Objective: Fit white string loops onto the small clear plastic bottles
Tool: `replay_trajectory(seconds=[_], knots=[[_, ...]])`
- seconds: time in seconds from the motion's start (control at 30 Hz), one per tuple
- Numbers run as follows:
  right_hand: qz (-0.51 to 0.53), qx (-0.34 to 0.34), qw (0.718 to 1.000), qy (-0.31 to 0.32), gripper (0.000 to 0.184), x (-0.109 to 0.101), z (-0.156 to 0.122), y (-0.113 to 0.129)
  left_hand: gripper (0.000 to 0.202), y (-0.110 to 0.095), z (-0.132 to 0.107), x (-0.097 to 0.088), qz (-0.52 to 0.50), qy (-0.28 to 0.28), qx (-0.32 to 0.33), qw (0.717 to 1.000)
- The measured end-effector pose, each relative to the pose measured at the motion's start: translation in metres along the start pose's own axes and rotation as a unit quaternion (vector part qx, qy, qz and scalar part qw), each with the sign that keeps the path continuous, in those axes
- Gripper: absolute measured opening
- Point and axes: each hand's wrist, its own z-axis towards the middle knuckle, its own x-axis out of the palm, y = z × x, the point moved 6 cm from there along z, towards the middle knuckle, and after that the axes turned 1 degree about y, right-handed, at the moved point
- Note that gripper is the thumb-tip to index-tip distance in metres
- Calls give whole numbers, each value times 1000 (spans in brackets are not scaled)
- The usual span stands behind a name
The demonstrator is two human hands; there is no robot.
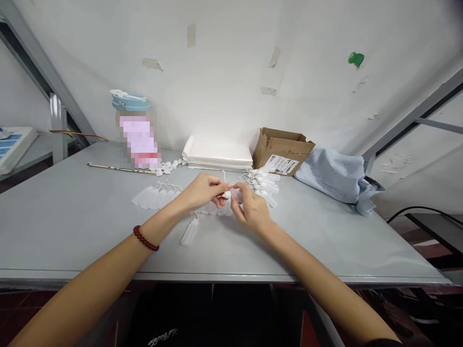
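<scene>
My left hand [202, 191] pinches the white cap end [226, 194] of a small translucent plastic bottle. The fingers of my right hand [253, 208] close around the body of that same bottle [237, 194], partly hiding it. A thin white cord rises between my hands. Below my left wrist lies a single bottle [190, 232] with its cord loop. A row of several similar bottles [155, 196] rests to the left, and more lie partly covered beneath my hands. At the right, past my right hand, is a heap of bottles with white caps [265, 185].
Along the wall stand a stack of white padded envelopes [219, 154] and an open cardboard box [284, 152]. A light blue cloth [333, 176] lies right of the box. Farther left are small white pieces [168, 167], a thin stick [119, 168] and a blurred pink item [139, 137] under a blue container [130, 101].
</scene>
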Motion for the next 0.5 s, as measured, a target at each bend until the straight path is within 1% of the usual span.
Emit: replay_trajectory(seconds=[0.2,0.3,0.37,0.4,0.5], knots=[[5,32,999,18,25,3,0,-4,32,8,2,0,-86,-5,-38,996],[2,52,998,20,24,3,0,-6,25,7,1,2,-121,32,-37,991],[0,66,998,23,24,2,1,-8,17,6,0,2,-122,47,-29,991],[2,71,997,25,24,2,1,-8,16,5,-1,1,-117,44,-26,992],[16,81,996,32,23,2,3,-11,17,4,-1,-6,-94,16,-18,995]])
